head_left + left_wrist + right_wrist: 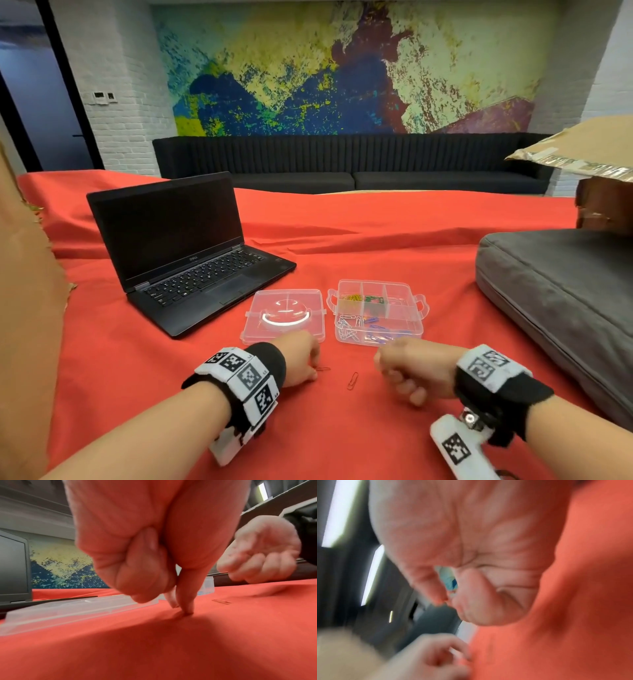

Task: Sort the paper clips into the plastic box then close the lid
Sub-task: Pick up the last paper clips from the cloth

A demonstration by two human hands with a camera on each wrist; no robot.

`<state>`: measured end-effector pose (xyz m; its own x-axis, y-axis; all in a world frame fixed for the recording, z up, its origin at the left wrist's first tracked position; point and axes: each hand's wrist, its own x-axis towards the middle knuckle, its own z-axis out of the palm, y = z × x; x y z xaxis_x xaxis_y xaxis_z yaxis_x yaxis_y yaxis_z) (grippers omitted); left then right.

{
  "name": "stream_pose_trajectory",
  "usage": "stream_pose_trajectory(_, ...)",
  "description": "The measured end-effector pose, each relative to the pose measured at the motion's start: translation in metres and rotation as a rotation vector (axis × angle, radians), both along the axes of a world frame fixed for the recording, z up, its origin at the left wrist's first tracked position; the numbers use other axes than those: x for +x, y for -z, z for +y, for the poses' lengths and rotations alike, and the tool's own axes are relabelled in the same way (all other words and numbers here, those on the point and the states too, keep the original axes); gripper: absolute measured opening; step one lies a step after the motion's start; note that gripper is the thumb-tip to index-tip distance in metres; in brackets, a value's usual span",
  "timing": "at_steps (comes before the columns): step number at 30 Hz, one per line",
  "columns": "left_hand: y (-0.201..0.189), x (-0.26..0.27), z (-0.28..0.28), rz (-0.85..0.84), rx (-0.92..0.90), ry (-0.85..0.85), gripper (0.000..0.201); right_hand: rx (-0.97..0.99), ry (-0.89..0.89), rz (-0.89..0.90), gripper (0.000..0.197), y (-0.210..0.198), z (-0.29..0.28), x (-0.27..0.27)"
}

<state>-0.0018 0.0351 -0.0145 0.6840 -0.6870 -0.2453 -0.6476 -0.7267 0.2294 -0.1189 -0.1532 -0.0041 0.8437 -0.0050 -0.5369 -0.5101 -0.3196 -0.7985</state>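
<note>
The clear compartment box (420, 329) stands uncovered on the red cloth, with white clips (347, 329), blue clips (376, 331), yellow clips (352, 297) and green clips (373, 299) in separate cells. Its lid (284, 315) lies flat to the left. My left hand (301, 361) is curled, and its thumb and index tips (186, 609) pinch down on the cloth at the end of a red clip (324, 369). A second red clip (352, 380) lies between my hands. My right hand (404, 371) hovers curled in a fist, nothing visible in it.
An open black laptop (185, 253) sits behind the lid to the left. A grey cushion (561, 308) fills the right side. Brown cardboard (27, 308) rises at the left edge, and a taped cardboard box (603, 164) overhangs at the far right.
</note>
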Motion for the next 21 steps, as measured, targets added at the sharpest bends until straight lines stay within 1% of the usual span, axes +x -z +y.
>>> stream_pose_trajectory(1, 0.000, 0.000, -0.001, 0.008, 0.000, 0.009, 0.023, 0.318, 0.124, 0.008, 0.017, -0.004, -0.003, -0.003)
stream_pose_trajectory(2, 0.000, 0.000, -0.001, 0.018, 0.000, 0.010, 0.021, 0.530, 0.213, -0.005, 0.018, -0.008, -0.007, -0.007)
stream_pose_trajectory(3, -0.001, 0.001, -0.002, 0.028, 0.002, 0.015, 0.020, 0.620, 0.276, -0.032, 0.020, -0.010, -0.011, -0.010)
stream_pose_trajectory(4, -0.001, 0.001, -0.001, 0.050, 0.010, 0.016, 0.020, 0.634, 0.300, -0.054, 0.021, -0.013, -0.013, -0.012)
stream_pose_trajectory(5, -0.001, 0.001, -0.001, 0.086, 0.010, 0.011, 0.020, 0.567, 0.314, -0.059, 0.021, -0.013, -0.016, -0.012)
stream_pose_trajectory(6, -0.002, 0.001, -0.001, 0.154, -0.016, -0.016, 0.018, 0.425, 0.317, -0.060, 0.020, -0.014, -0.016, -0.013)
stream_pose_trajectory(7, -0.003, 0.001, -0.001, 0.272, -0.088, -0.070, 0.015, 0.214, 0.295, -0.072, 0.018, -0.014, -0.016, -0.013)
stream_pose_trajectory(8, -0.005, 0.000, 0.000, 0.453, -0.202, -0.172, 0.014, -0.031, 0.252, -0.099, 0.018, -0.012, -0.017, -0.012)
stream_pose_trajectory(10, -0.008, 0.001, 0.002, 0.853, -0.477, -0.385, 0.021, -0.530, 0.097, -0.191, 0.021, -0.007, -0.021, -0.007)
stream_pose_trajectory(11, -0.010, 0.002, 0.003, 1.027, -0.629, -0.434, 0.021, -0.719, 0.007, -0.223, 0.021, -0.004, -0.022, -0.005)
stream_pose_trajectory(12, -0.012, 0.002, 0.004, 1.153, -0.765, -0.444, 0.018, -0.859, -0.068, -0.228, 0.021, -0.001, -0.023, -0.003)
stream_pose_trajectory(13, -0.014, 0.001, 0.006, 1.241, -0.884, -0.427, 0.015, -0.935, -0.110, -0.215, 0.019, 0.002, -0.023, -0.001)
stream_pose_trajectory(14, -0.014, 0.001, 0.008, 1.298, -0.986, -0.408, 0.012, -0.953, -0.132, -0.202, 0.015, 0.004, -0.021, 0.000)
stream_pose_trajectory(15, -0.015, 0.001, 0.010, 1.335, -1.067, -0.407, 0.012, -0.938, -0.150, -0.193, 0.012, 0.005, -0.019, 0.001)
stream_pose_trajectory(17, -0.015, 0.003, 0.014, 1.349, -1.157, -0.444, 0.014, -0.883, -0.178, -0.230, 0.014, 0.002, -0.009, 0.005)
stream_pose_trajectory(19, -0.016, 0.009, 0.019, 1.274, -1.184, -0.517, 0.019, -0.850, -0.201, -0.309, 0.021, 0.002, 0.003, 0.013)
stream_pose_trajectory(21, -0.020, 0.017, 0.025, 1.147, -1.152, -0.598, 0.029, -0.841, -0.263, -0.341, 0.029, 0.003, 0.018, 0.023)
